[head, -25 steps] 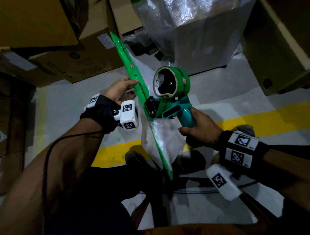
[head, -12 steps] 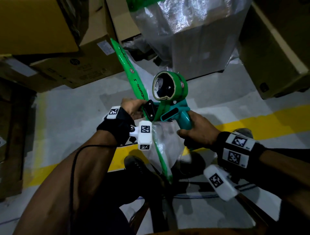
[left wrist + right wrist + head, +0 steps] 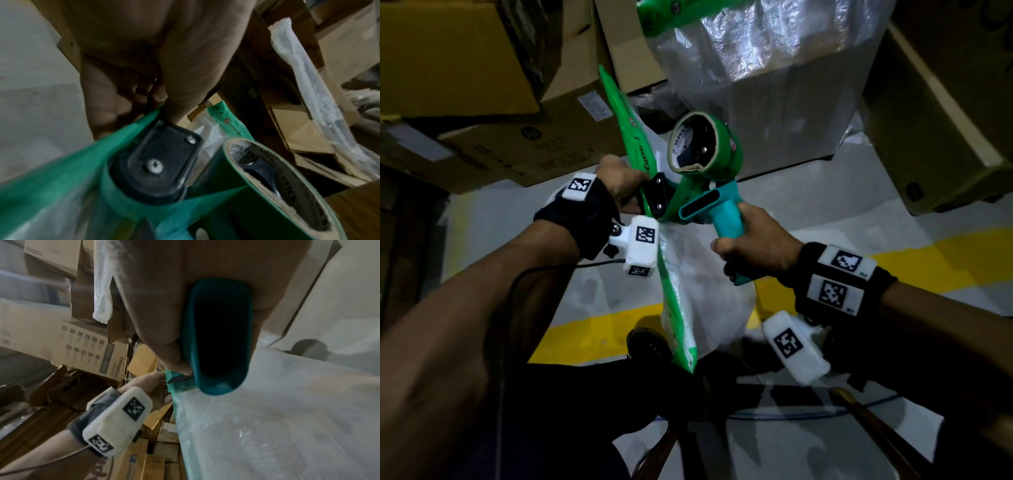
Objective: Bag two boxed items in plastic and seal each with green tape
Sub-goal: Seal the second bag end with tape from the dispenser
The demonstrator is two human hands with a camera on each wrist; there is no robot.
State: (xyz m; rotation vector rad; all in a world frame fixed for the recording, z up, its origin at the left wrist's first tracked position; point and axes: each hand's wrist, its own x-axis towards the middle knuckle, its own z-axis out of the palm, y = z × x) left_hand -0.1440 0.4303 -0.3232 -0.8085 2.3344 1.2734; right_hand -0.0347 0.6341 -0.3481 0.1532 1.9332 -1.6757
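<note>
A boxed item in a white plastic bag (image 3: pixel 702 291) hangs in front of me, with a strip of green tape (image 3: pixel 633 137) along its left edge. My right hand (image 3: pixel 753 246) grips the teal handle (image 3: pixel 220 337) of a tape dispenser (image 3: pixel 698 202) that carries a green tape roll (image 3: pixel 705 147). The dispenser's black head (image 3: pixel 162 155) lies against the taped edge. My left hand (image 3: pixel 625 185) pinches that edge right beside the head, its fingers (image 3: pixel 170 100) curled on the green strip. The box inside the bag is hidden.
A large box wrapped in clear plastic (image 3: pixel 774 85) with green tape (image 3: pixel 671 13) on top stands behind. Cardboard cartons (image 3: pixel 465 68) are stacked at the left, and another (image 3: pixel 935 120) at the right. A yellow line (image 3: pixel 592 339) crosses the grey floor. A shoe (image 3: pixel 649 346) shows below the bag.
My left hand has slid down the green taped edge to the dispenser's head and closed on it. The right hand keeps its grip on the dispenser.
</note>
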